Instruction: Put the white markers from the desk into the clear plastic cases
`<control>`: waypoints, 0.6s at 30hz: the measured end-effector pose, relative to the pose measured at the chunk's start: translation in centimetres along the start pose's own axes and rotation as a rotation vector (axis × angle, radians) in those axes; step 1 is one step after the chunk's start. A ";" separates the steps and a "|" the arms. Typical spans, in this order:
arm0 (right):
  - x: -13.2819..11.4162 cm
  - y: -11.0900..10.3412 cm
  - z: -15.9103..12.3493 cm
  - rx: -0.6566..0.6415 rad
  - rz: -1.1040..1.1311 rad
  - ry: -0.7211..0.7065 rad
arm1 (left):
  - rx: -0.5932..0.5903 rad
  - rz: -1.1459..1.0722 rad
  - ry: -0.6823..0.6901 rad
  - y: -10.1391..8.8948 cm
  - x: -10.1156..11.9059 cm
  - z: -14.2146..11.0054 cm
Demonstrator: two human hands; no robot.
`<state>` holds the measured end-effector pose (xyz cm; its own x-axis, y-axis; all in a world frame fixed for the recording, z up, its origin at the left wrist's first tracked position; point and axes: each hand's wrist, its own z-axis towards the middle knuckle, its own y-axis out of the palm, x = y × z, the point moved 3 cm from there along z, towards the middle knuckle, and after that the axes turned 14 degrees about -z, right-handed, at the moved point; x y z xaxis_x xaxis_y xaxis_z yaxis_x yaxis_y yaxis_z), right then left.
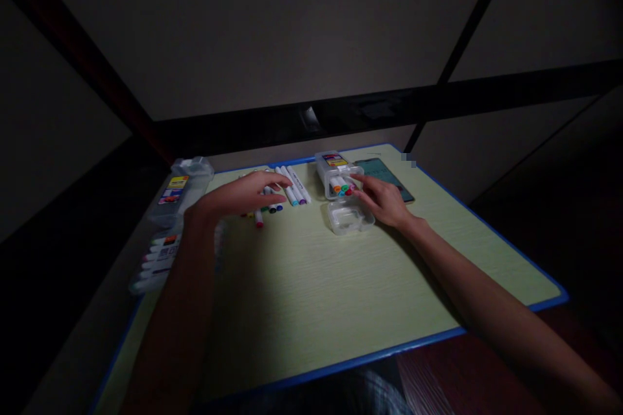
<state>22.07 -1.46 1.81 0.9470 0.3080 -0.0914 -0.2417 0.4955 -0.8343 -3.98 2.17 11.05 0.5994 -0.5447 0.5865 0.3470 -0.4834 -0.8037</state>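
A row of loose white markers (291, 189) with coloured caps lies at the far side of the pale green table (302, 292). My left hand (243, 196) hovers flat over the left part of that row, fingers stretched out. My right hand (384, 200) rests beside a clear plastic marker box (333, 172) lying on its side, with several markers inside. Its fingertips touch the box's open mouth, and I cannot make out whether they pinch a marker. The box's clear lid (349, 217) lies on the table just under that hand.
A dark phone (389, 176) lies behind my right hand. On the left edge sit two more clear marker boxes (178, 191), one of them nearer me (156, 264). The table has a blue rim (370, 358). The room around is dark.
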 end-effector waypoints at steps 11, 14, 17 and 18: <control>-1.6 -1.5 -0.4 0.176 -0.164 -0.199 | -0.023 -0.031 -0.095 -0.7 -1.6 -0.6; -3.1 -2.1 -0.6 0.217 -0.166 -0.330 | -0.009 0.002 -0.081 -0.8 -1.8 -0.6; -4.8 -2.6 -0.9 0.225 -0.144 -0.470 | -0.011 0.021 -0.087 -0.8 -2.0 -0.6; -5.4 -2.8 -1.0 0.229 -0.129 -0.519 | -0.013 0.021 -0.098 -0.8 -2.1 -0.7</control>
<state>17.88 -5.32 4.13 0.7580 0.5625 0.3302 -0.2254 0.7010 -0.6766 -5.99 3.24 10.58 0.6741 -0.4859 0.5563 0.3247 -0.4816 -0.8141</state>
